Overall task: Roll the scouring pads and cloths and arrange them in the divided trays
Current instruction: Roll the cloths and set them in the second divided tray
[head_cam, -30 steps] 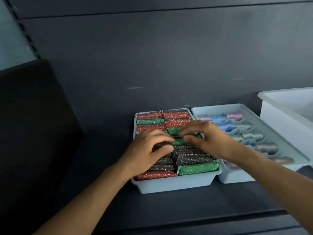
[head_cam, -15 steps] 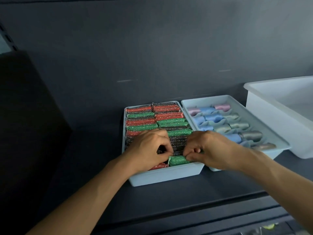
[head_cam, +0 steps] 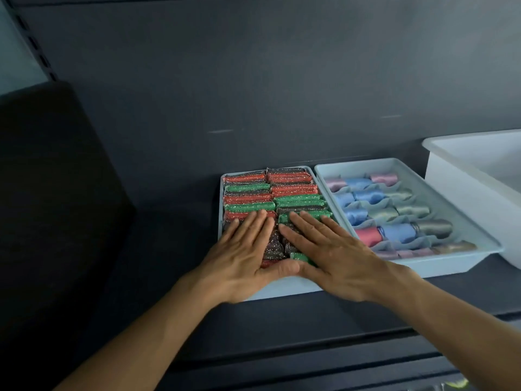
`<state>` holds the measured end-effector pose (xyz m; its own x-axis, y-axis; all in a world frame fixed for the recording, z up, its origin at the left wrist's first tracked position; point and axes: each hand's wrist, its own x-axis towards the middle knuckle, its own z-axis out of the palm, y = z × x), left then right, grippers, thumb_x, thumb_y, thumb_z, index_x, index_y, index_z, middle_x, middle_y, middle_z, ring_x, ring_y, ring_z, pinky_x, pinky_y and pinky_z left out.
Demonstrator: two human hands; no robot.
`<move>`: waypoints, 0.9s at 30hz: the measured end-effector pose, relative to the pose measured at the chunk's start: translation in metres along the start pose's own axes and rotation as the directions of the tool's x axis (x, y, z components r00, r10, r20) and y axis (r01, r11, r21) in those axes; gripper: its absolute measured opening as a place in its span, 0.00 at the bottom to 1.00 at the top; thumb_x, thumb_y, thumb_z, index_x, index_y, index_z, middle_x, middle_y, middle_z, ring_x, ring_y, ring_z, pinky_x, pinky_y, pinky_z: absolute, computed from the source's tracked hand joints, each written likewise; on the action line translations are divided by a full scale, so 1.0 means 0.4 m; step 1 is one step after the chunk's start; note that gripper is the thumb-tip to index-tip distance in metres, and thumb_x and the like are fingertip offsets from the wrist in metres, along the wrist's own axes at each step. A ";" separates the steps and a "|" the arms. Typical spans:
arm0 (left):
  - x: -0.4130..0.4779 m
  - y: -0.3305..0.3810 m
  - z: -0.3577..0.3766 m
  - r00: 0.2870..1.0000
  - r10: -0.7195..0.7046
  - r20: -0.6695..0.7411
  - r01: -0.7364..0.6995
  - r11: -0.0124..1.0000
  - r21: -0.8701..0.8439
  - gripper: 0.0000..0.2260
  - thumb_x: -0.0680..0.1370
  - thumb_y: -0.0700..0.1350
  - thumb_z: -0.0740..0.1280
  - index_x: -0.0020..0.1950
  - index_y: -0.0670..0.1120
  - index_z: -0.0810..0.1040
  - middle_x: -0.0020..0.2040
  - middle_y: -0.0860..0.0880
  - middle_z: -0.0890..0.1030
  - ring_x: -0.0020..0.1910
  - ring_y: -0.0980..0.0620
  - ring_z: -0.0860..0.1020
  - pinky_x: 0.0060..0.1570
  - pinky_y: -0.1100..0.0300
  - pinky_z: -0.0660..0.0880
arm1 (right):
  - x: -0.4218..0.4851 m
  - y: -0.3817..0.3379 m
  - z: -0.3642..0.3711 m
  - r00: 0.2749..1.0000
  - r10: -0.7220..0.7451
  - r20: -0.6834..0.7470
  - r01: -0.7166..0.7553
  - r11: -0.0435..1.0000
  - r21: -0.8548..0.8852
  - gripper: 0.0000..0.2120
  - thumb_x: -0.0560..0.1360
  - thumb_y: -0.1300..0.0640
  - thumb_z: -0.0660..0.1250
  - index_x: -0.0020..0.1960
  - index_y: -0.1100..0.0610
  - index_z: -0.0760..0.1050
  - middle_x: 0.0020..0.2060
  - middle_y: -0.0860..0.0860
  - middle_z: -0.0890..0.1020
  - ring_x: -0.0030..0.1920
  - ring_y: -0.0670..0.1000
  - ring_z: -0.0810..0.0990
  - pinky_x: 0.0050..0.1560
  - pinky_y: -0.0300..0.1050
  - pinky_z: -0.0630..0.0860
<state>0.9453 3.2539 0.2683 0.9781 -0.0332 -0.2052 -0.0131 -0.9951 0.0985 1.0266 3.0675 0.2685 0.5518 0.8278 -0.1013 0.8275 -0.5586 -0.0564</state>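
Left grip and right grip both flat, fingers straight and spread, clamped on nothing, pressing the near rows of rolled glittery red, green and dark scouring pads; pads directly under both palms, long axes left to right, packed in two columns in the pale blue plastic tray on the dark shelf; likely a settling press; rolled satin cloths in wavy-divided rows of the neighbouring pale blue tray, nearer the right grip; white plastic tub further right
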 end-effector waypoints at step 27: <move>0.058 0.017 -0.006 0.965 -0.223 -0.135 0.205 0.969 -0.136 0.42 0.72 0.71 0.35 0.80 0.48 0.43 0.81 0.51 0.43 0.79 0.55 0.41 0.77 0.53 0.40 | 0.040 0.011 0.013 0.993 0.060 -0.097 -0.054 0.996 0.067 0.41 0.72 0.32 0.32 0.79 0.54 0.39 0.78 0.52 0.42 0.77 0.51 0.37 0.76 0.49 0.36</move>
<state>0.9684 3.2466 0.2666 0.9752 0.2030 -0.0886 0.2164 -0.9584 0.1860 1.0386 3.0781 0.2613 0.6081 0.7938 -0.0075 0.7878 -0.6046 -0.1176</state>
